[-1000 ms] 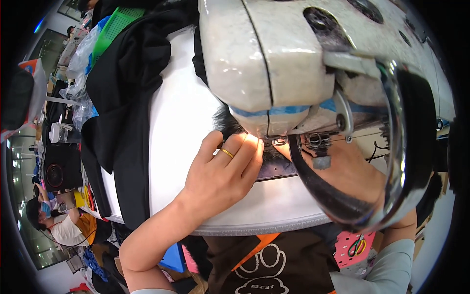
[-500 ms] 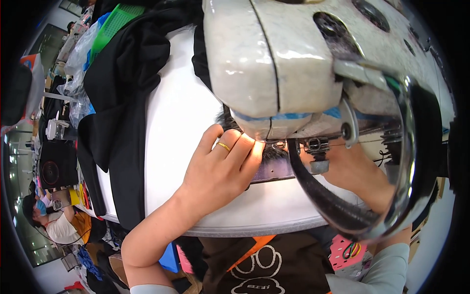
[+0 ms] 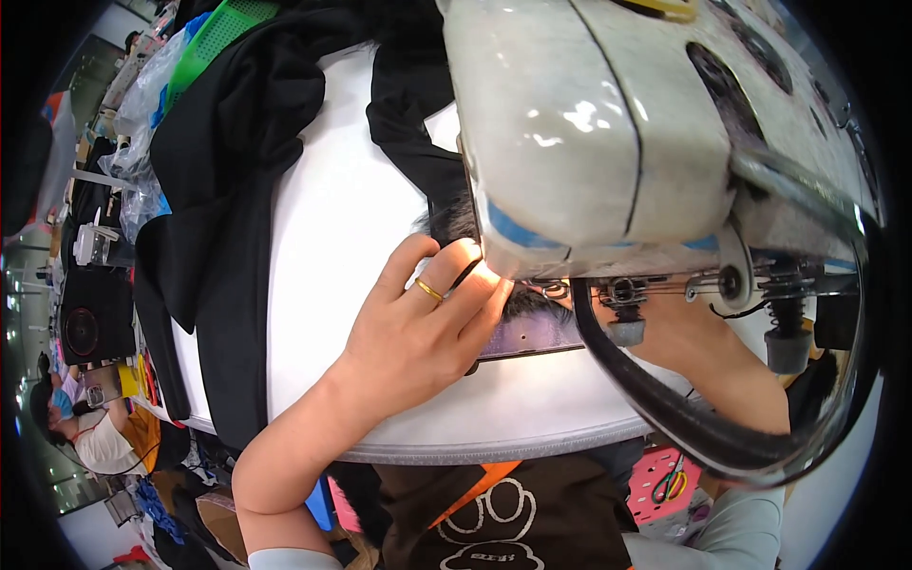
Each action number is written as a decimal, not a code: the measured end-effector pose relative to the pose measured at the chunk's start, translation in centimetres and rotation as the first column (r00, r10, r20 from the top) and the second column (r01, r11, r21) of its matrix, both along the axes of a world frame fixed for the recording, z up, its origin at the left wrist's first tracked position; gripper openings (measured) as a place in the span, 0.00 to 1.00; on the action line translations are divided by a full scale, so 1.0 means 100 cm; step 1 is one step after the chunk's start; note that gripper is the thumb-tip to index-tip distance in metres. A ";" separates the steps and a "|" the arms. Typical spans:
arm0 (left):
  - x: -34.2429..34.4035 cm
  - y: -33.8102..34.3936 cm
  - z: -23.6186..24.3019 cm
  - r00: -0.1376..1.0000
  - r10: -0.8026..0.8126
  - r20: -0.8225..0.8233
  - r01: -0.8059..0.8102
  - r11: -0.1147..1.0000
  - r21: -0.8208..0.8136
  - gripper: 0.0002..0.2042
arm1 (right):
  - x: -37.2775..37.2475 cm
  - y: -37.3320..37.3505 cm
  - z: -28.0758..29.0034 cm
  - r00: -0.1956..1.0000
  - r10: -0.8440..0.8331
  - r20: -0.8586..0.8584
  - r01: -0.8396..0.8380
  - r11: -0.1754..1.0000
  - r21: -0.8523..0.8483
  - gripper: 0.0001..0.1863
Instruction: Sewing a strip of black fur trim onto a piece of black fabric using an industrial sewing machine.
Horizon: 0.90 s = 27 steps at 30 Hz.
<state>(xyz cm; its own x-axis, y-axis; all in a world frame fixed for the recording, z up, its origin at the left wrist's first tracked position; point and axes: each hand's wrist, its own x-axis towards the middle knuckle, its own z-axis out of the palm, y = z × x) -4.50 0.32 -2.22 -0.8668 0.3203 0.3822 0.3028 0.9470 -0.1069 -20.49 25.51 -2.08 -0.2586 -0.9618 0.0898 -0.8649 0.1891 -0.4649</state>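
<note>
A white sewing machine (image 3: 556,123) with a lit needle area fills the upper right. Black furry fabric (image 3: 454,220) lies under its head, with more fur over the purplish metal bed plate (image 3: 532,337). My left hand (image 3: 423,309), a ring on one finger, is curled down onto this fabric close to the light; its fingertips are partly hidden. Beyond the machine's curved black-and-chrome bar (image 3: 655,418), my right hand (image 3: 674,328) reaches in from the right under the head. Machine parts cover its fingers, so what they touch does not show.
A long black garment (image 3: 228,180) drapes over the left of the white table (image 3: 328,313). Behind it stand a green mesh basket (image 3: 214,43) and clear plastic bags. Scissors (image 3: 673,483) lie below the table edge on a pink holed panel. A masked person (image 3: 104,442) sits far left.
The view has shifted, so the machine appears farther right and more black fabric shows left of its head. My left hand stays on the fabric near the needle area.
</note>
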 end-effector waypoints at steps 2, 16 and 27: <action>0.000 0.000 -0.003 1.000 -0.016 0.013 0.015 0.995 0.099 0.15 | -0.005 -0.026 0.004 1.000 -0.024 0.020 0.023 1.000 0.014 0.23; 0.002 -0.010 -0.004 0.994 -0.068 0.086 0.047 0.973 0.226 0.18 | 0.001 -0.006 0.008 0.968 -0.202 0.150 0.184 0.975 0.127 0.24; -0.002 0.002 -0.006 0.999 -0.037 0.039 0.031 0.990 0.137 0.20 | 0.007 0.002 0.025 0.898 -0.385 0.214 0.341 0.915 0.216 0.25</action>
